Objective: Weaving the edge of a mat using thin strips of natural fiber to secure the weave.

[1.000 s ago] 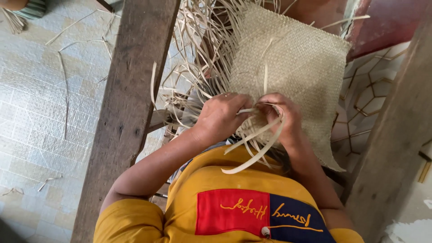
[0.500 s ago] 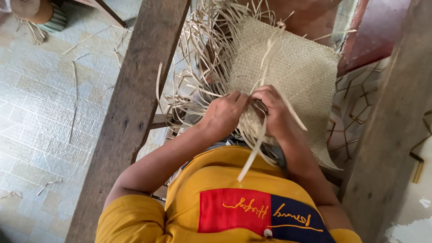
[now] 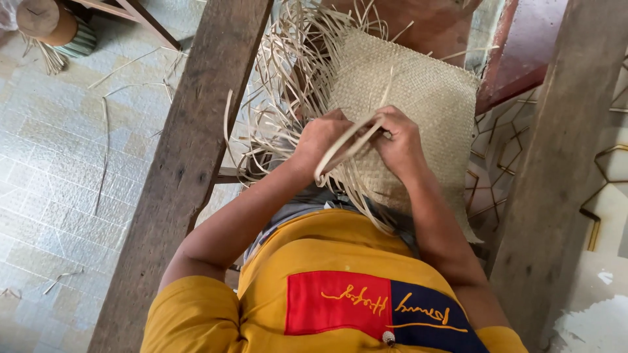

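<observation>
A pale woven straw mat lies in front of me, its left edge ending in many loose strips. My left hand and my right hand meet at the mat's near edge. Both pinch thin straw strips that arc between them. More loose strips hang from under my hands toward my yellow shirt. My fingertips are partly hidden behind the strips.
A thick wooden beam slants down on the left and another stands on the right. The tiled floor holds scattered straw scraps. A round wooden block is at top left, and a red surface at top right.
The long strip that hung down toward my shirt has been drawn up and now bends between my two hands. My hands stay at the same spot on the mat's edge.
</observation>
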